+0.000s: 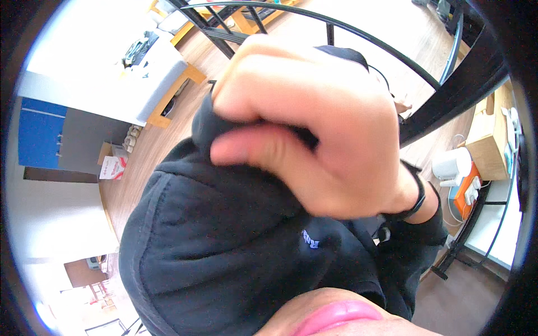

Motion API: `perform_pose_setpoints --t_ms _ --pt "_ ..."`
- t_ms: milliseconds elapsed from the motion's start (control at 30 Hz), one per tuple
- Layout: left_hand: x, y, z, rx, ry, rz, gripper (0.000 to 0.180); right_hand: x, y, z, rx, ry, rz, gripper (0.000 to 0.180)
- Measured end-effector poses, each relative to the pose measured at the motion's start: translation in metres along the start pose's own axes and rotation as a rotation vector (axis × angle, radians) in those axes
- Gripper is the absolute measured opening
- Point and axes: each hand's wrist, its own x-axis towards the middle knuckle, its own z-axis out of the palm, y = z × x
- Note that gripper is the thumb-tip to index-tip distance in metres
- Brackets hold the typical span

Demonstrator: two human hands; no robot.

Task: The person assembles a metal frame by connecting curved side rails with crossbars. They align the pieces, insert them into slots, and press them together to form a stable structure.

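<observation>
My right hand [330,129] is large and close, reaching across from the right with a black band [417,193] round its wrist. Its curled fingers and thumb pinch the black sleeve [204,126] on my left arm. The fabric bunches between thumb and forefinger. Behind the knuckles shows a piece of ribbed black cloth [347,55], perhaps a cuff. A small skin-toned patch [402,105] beyond the right hand may belong to my left hand, whose fingers are hidden. The black top [224,241] covers my left shoulder and chest.
A black metal railing [358,35] curves beyond my hands, joining a thick black post [448,84]. A wood-framed bed [162,84] stands at far left, near a box [114,167] on the wooden floor. To the right are a white appliance [451,163] and a wooden box [490,140].
</observation>
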Motion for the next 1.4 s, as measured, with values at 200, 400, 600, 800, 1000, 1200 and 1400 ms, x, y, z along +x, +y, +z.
perform_pose_setpoints --t_ms 200,400,600,800,1000,1200,1400 --pt "0.002 0.006 0.001 0.012 -0.008 -0.024 0.047 -0.078 0.003 -0.003 0.179 -0.067 0.061 0.029" --pt "0.006 0.009 -0.008 0.018 -0.024 -0.035 0.048 -0.147 0.064 0.020 0.130 0.395 0.367 0.069" --pt "0.007 0.004 -0.004 0.035 -0.038 -0.033 0.050 -0.146 0.084 0.047 -0.259 0.423 0.399 0.045" --pt "0.018 -0.012 0.005 0.016 -0.132 -0.059 0.066 -0.155 0.085 0.046 0.077 0.084 0.129 0.015" --pt "0.020 -0.030 0.012 -0.104 -0.146 0.161 0.046 -0.128 0.060 0.010 0.211 -0.090 0.132 0.011" --pt "0.026 -0.039 0.015 0.034 -0.113 0.145 0.044 -0.088 0.090 -0.051 -0.337 0.337 0.103 0.042" --pt "0.022 -0.042 0.009 -0.068 -0.109 0.165 0.040 -0.034 0.088 -0.003 -0.144 0.224 0.195 0.022"
